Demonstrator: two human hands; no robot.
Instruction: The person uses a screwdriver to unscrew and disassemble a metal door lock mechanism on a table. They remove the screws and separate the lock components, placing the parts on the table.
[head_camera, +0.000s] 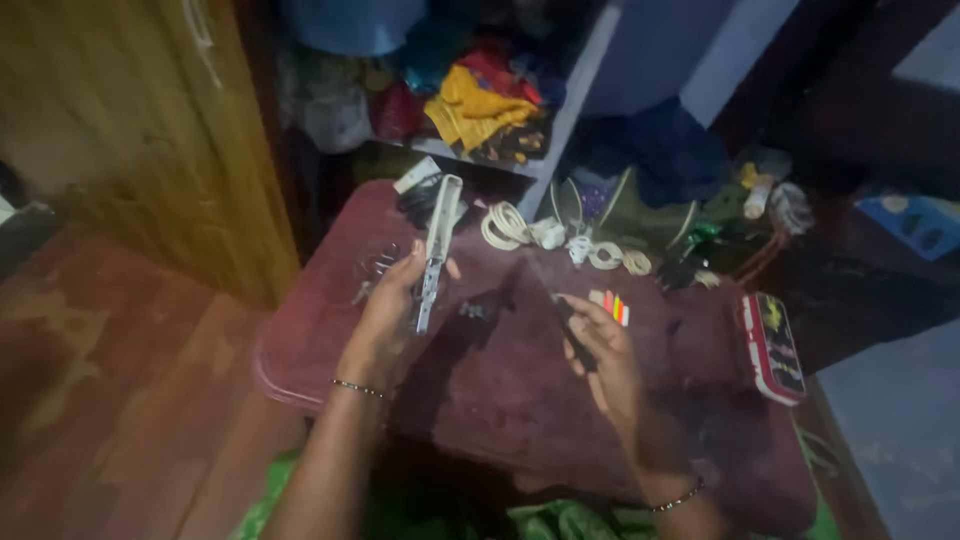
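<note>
Head view is showing the left hand (385, 310) gripping a long grey metal tool (436, 250) over the worktop's (500, 400) far-left part, while the right hand (605, 360) is closing around a dark screwdriver (572, 330); work looks unfinished, loose parts (475, 310) lying between

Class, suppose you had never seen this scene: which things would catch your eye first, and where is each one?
First, the left hand at the centre, gripping a long grey metal tool upright over the dark red table. To its right, the right hand holds a slim dark tool. Behind them, white coiled cables lie along the table's far edge, and a bright yellow cloth glows on the shelf above.
</note>
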